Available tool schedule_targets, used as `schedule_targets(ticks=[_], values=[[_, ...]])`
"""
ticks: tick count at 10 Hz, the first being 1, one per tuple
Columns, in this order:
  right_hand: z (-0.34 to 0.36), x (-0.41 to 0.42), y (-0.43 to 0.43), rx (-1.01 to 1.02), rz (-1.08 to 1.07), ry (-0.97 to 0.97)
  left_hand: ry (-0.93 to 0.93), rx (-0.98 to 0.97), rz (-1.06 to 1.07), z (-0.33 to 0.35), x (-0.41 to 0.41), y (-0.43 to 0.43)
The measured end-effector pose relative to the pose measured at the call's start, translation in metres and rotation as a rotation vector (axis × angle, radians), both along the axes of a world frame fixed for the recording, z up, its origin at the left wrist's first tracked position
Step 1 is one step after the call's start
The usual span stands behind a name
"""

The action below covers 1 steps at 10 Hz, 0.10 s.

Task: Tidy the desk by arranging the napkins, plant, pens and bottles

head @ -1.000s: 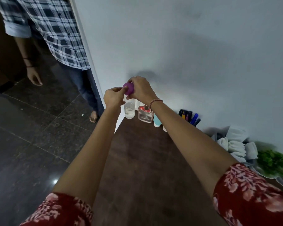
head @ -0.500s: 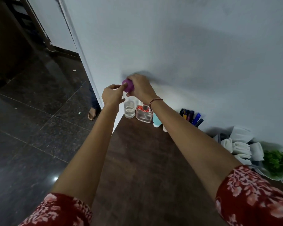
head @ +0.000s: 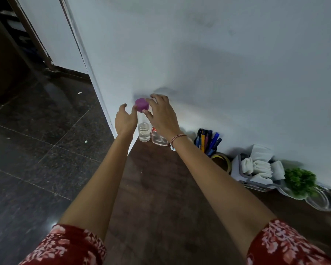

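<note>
Against the wall [head: 227, 58], a clear purple-capped bottle [head: 143, 129] stands between spread left hand [head: 125, 120] and right hand [head: 163, 116].

The dark wooden desk [head: 161, 188] stands against a white wall [head: 218, 54], and its things are lined up along that wall. At the far left corner a tall clear bottle [head: 144, 131] with a purple cap [head: 141, 105] stands upright, with a squat glass bottle [head: 159, 139] just beside it on the right. Further right come an upright bunch of pens [head: 208, 139], a roll of tape [head: 221, 160], a grey tray [head: 243, 175] holding white napkins [head: 260, 167], a green plant [head: 299, 180] and a metal dish [head: 322, 199].
</note>
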State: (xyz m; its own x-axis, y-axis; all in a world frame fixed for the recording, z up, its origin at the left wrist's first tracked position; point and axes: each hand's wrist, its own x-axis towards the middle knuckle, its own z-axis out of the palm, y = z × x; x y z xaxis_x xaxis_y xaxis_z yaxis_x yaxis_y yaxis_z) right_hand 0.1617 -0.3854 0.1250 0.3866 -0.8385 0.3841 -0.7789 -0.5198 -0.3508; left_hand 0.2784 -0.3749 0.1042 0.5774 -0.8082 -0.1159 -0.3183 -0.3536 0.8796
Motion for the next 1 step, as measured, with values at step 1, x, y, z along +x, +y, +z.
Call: schedule_targets(ticks=[1], values=[[-0.0101,-0.011,0.0249,-0.004,-0.039,-0.008,-0.141,0.0,-0.032,-0.0053,-0.0124,0.0252]])
